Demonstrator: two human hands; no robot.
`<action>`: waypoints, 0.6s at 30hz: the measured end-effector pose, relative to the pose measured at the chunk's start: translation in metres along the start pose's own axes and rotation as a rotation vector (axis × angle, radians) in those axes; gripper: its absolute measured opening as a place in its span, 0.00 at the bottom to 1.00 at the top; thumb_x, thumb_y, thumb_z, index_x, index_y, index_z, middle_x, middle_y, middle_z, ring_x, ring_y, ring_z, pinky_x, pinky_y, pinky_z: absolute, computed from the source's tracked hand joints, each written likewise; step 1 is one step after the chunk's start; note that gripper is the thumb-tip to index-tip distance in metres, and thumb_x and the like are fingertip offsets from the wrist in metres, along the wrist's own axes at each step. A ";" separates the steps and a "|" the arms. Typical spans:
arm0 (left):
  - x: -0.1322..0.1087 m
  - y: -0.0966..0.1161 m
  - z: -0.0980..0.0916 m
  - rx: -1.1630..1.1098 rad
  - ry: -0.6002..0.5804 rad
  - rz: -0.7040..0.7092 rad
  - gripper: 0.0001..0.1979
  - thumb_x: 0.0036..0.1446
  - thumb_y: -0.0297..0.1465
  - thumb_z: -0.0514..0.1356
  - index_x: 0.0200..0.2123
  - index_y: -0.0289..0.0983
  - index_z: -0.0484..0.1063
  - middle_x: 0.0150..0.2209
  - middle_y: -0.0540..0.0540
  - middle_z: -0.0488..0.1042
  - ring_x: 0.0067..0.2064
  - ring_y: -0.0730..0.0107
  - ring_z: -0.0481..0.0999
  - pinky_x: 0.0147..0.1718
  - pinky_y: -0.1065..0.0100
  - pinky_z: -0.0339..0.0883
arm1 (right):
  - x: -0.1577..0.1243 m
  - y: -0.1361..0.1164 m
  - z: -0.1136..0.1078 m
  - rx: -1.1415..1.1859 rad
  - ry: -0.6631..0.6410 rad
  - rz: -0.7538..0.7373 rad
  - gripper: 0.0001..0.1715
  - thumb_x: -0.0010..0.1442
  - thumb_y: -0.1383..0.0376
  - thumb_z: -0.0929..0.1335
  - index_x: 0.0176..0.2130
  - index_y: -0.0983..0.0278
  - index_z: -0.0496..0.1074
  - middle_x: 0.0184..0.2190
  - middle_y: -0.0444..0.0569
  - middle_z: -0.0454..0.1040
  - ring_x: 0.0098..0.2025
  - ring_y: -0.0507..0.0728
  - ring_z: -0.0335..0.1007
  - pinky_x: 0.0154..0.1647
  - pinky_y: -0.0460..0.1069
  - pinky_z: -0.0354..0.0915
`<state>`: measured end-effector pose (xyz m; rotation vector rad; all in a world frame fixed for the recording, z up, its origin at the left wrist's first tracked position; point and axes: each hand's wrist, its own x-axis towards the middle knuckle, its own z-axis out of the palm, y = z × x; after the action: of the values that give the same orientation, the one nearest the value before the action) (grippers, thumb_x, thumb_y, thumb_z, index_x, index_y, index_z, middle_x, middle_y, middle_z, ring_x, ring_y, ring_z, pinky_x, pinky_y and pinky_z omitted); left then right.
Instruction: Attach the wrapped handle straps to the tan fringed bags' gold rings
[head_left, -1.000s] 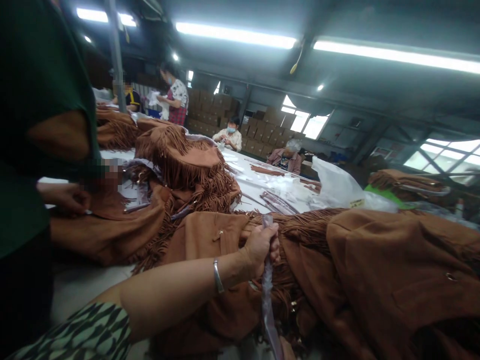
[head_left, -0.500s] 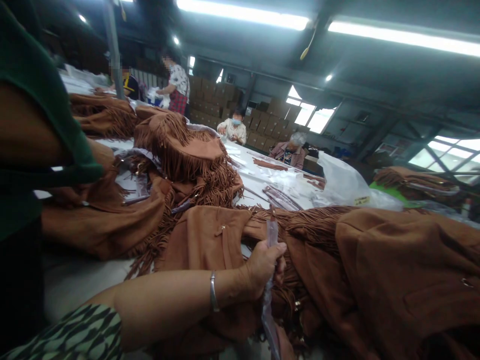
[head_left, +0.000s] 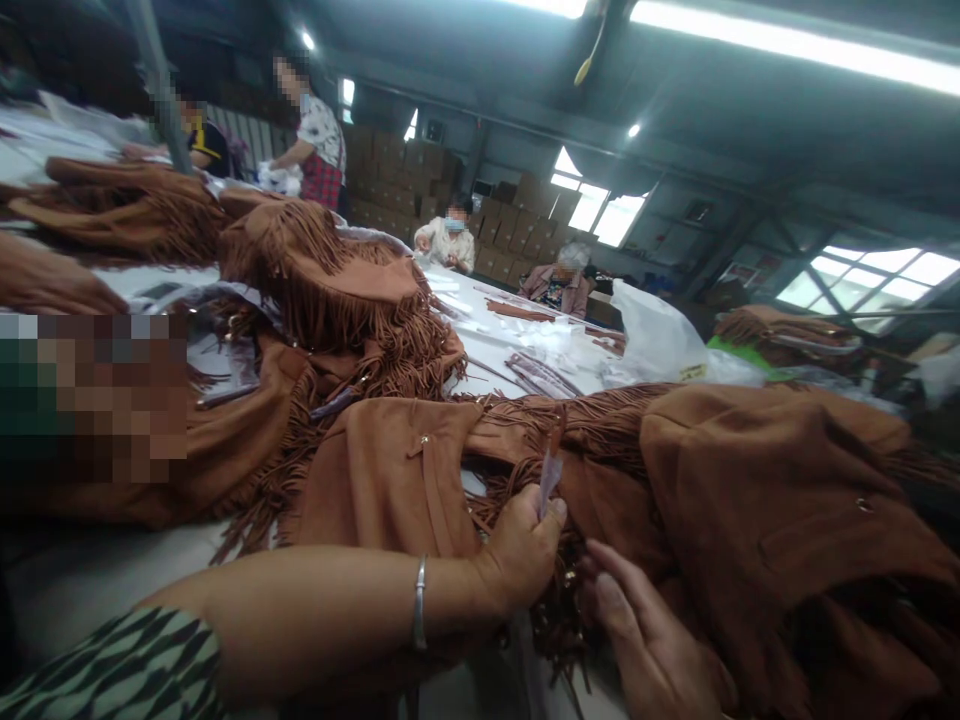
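Observation:
My left hand, with a silver bangle on its wrist, is closed in a pinch on a thin clear plastic strip that sticks up from a brown fringed suede garment spread in front of me. My right hand comes in from the lower right with its fingers stretched out and flat. It lies on the fringe just right of my left hand and holds nothing.
More brown fringed garments are heaped along the long white table. A white plastic bag sits at the right. Other people work at the far end near stacked cardboard boxes. A co-worker stands close at the left.
My left hand has drawn back toward me, and less of the plastic strip now shows above it. My right hand has come into view. The co-worker at left has shifted.

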<state>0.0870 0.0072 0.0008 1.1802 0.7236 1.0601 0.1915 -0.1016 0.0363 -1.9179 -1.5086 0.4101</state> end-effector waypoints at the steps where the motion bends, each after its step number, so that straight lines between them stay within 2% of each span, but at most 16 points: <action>1: -0.001 -0.001 0.002 0.013 0.011 0.013 0.10 0.55 0.38 0.57 0.32 0.37 0.65 0.31 0.48 0.69 0.40 0.66 0.67 0.43 0.69 0.61 | 0.013 -0.013 -0.006 0.069 0.060 0.023 0.28 0.61 0.50 0.60 0.53 0.62 0.68 0.51 0.55 0.73 0.52 0.61 0.69 0.53 0.54 0.65; 3: -0.003 -0.003 0.005 -0.018 0.013 0.001 0.09 0.52 0.37 0.59 0.33 0.38 0.65 0.33 0.46 0.70 0.43 0.62 0.68 0.45 0.67 0.61 | 0.042 -0.036 -0.010 0.229 0.140 0.039 0.31 0.59 0.48 0.63 0.54 0.65 0.66 0.52 0.58 0.71 0.52 0.63 0.69 0.51 0.55 0.66; 5: -0.004 -0.004 0.008 -0.042 0.012 -0.007 0.10 0.49 0.34 0.60 0.35 0.38 0.65 0.34 0.45 0.71 0.44 0.59 0.69 0.45 0.67 0.61 | 0.069 -0.053 -0.004 0.391 0.158 0.033 0.33 0.55 0.51 0.67 0.54 0.66 0.64 0.49 0.58 0.72 0.49 0.63 0.70 0.48 0.55 0.67; 8: -0.010 -0.003 0.012 0.073 -0.018 0.007 0.12 0.49 0.32 0.60 0.39 0.38 0.66 0.37 0.44 0.72 0.45 0.58 0.69 0.45 0.66 0.62 | 0.096 -0.068 0.014 0.612 0.103 0.064 0.24 0.51 0.56 0.70 0.44 0.66 0.69 0.36 0.54 0.77 0.38 0.60 0.74 0.40 0.53 0.69; 11: -0.017 0.008 0.007 0.287 -0.142 0.085 0.17 0.51 0.33 0.57 0.46 0.37 0.66 0.40 0.43 0.72 0.44 0.58 0.70 0.43 0.66 0.63 | 0.102 -0.074 0.024 0.724 0.025 0.096 0.19 0.52 0.55 0.68 0.37 0.66 0.68 0.24 0.45 0.72 0.23 0.52 0.69 0.26 0.48 0.67; 12: -0.019 0.014 0.002 0.352 -0.225 0.109 0.18 0.52 0.33 0.57 0.46 0.37 0.67 0.39 0.43 0.73 0.41 0.60 0.71 0.41 0.67 0.64 | 0.101 -0.074 0.023 0.753 -0.007 0.103 0.19 0.52 0.53 0.68 0.37 0.66 0.68 0.21 0.41 0.69 0.18 0.50 0.64 0.21 0.46 0.64; 14: -0.020 0.031 -0.016 0.462 -0.465 0.118 0.16 0.52 0.36 0.58 0.44 0.36 0.69 0.35 0.45 0.74 0.34 0.65 0.71 0.34 0.69 0.64 | 0.100 -0.070 0.020 0.755 -0.065 0.103 0.21 0.54 0.51 0.66 0.39 0.65 0.67 0.17 0.37 0.64 0.13 0.46 0.53 0.13 0.43 0.52; 16: -0.014 0.050 -0.041 0.566 -0.696 0.096 0.15 0.52 0.40 0.59 0.38 0.35 0.72 0.30 0.48 0.74 0.29 0.70 0.70 0.27 0.72 0.62 | 0.100 -0.061 0.019 0.662 -0.106 0.100 0.21 0.55 0.49 0.65 0.38 0.64 0.67 0.15 0.36 0.63 0.12 0.46 0.49 0.12 0.42 0.46; 17: -0.007 0.059 -0.054 0.633 -0.704 0.104 0.15 0.52 0.41 0.59 0.35 0.35 0.73 0.28 0.49 0.73 0.27 0.72 0.70 0.26 0.73 0.60 | 0.101 -0.055 0.021 0.605 -0.122 0.104 0.20 0.55 0.50 0.66 0.35 0.64 0.67 0.14 0.37 0.64 0.12 0.46 0.50 0.12 0.42 0.45; 18: 0.004 0.067 -0.068 0.708 -0.622 0.127 0.14 0.53 0.40 0.58 0.32 0.35 0.73 0.26 0.49 0.73 0.26 0.73 0.69 0.25 0.74 0.59 | 0.102 -0.049 0.025 0.558 -0.141 0.114 0.18 0.55 0.50 0.66 0.33 0.64 0.66 0.13 0.38 0.64 0.13 0.47 0.52 0.13 0.42 0.46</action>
<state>0.0098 0.0377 0.0476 2.0623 0.5328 0.4661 0.1698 0.0086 0.0654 -1.5521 -1.2027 0.9269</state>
